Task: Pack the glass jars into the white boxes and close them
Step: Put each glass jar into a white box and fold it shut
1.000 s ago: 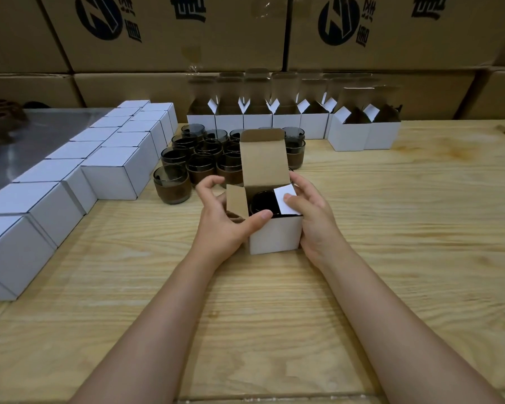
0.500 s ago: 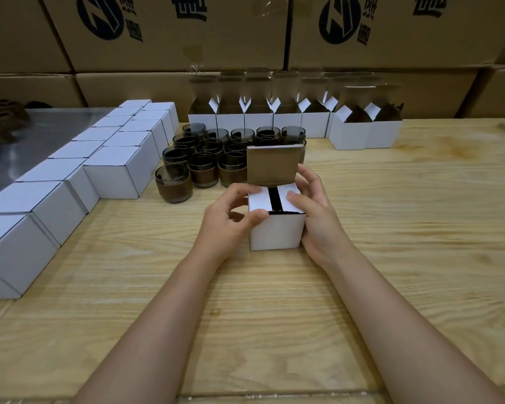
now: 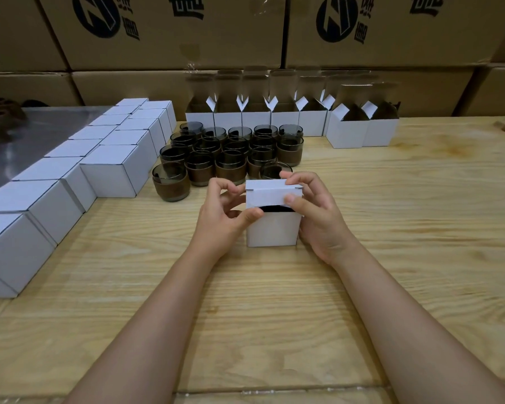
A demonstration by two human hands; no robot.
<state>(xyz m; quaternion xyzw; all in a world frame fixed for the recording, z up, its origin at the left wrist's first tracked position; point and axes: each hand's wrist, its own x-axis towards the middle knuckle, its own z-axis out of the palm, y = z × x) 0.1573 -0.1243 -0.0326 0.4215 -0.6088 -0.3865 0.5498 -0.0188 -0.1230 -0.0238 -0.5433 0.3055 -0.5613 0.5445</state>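
Centre: white box (image 3: 271, 228) upright on counter (image 3: 391, 228), between your hands, glass jars (image 3: 231, 153) just behind. Your left hand (image 3: 225, 211) grips box's left top corner, thumb on front edge, likely to steady it. Your right hand (image 3: 312, 211) pinches lid (image 3: 270, 195), thumb on tuck flap, probably steering it into dark gap. Lid not yet seated; contents hidden.

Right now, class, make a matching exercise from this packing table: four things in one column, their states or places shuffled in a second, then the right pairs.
Things:
1. white box between left hand and right hand
2. closed white boxes
3. open white boxes
4. glass jars

States:
A. flaps standing up, back row
B. lined up in rows, left side
C. lid folded partway down, dark gap showing
D. clustered, unpacked, in the middle

Pairs: 1-C, 2-B, 3-A, 4-D
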